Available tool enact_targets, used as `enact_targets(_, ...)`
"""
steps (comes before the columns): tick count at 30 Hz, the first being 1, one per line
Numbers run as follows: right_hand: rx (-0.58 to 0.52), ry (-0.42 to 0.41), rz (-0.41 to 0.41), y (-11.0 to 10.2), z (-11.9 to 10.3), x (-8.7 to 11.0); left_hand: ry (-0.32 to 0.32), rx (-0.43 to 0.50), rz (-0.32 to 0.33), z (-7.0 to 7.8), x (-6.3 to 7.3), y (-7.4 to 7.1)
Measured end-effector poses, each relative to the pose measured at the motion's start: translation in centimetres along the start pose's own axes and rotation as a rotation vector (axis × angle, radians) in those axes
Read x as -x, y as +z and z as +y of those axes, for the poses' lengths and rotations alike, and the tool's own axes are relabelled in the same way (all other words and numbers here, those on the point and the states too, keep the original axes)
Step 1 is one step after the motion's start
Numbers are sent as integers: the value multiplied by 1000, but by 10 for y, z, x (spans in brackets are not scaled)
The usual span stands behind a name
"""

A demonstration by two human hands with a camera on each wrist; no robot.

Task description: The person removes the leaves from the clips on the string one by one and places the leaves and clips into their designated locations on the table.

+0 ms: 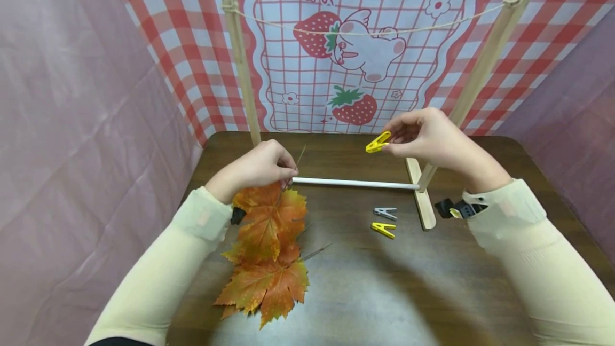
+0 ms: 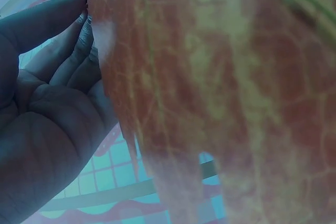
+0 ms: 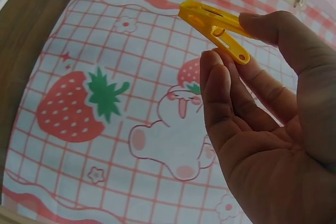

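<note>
Near the left post, my left hand (image 1: pixel 261 167) pinches an orange-red maple leaf (image 1: pixel 269 223) at its stem end, between thumb and fingertips. The leaf hangs below the hand and fills much of the left wrist view. Another orange leaf (image 1: pixel 269 284) lies on the table just nearer to me, partly overlapped by the first in the head view. My right hand (image 1: pixel 427 138) is raised over the back right of the table. Its thumb and fingers pinch a yellow clothespin (image 1: pixel 377 144) by the handle ends, with the nose pointing away from the palm in the right wrist view.
A wooden frame has a left post (image 1: pixel 242 68), a right post (image 1: pixel 485 63) and a white crossbar (image 1: pixel 355 182) low between them. A string (image 1: pixel 360 33) sags between the post tops. A grey clothespin (image 1: pixel 385 213) and another yellow clothespin (image 1: pixel 383 229) lie on the brown table (image 1: pixel 346 292).
</note>
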State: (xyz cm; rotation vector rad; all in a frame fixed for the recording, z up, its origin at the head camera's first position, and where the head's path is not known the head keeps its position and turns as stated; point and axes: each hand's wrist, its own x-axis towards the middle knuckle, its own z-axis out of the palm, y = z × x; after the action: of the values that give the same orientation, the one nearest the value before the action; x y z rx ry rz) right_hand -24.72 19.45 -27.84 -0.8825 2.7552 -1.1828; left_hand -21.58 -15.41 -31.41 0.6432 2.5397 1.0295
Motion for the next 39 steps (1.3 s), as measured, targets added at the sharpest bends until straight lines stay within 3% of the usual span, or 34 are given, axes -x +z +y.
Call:
enact_targets(16, -63, 78, -96, 23, 29, 16, 17, -8, -67, -17, 1, 24)
enact_targets(24, -88, 82, -106, 38, 45, 26, -22, 38, -91, -26, 2, 32)
enact_targets(39, -144, 91, -111, 60, 67, 42, -48, 10, -153, -41, -1, 46)
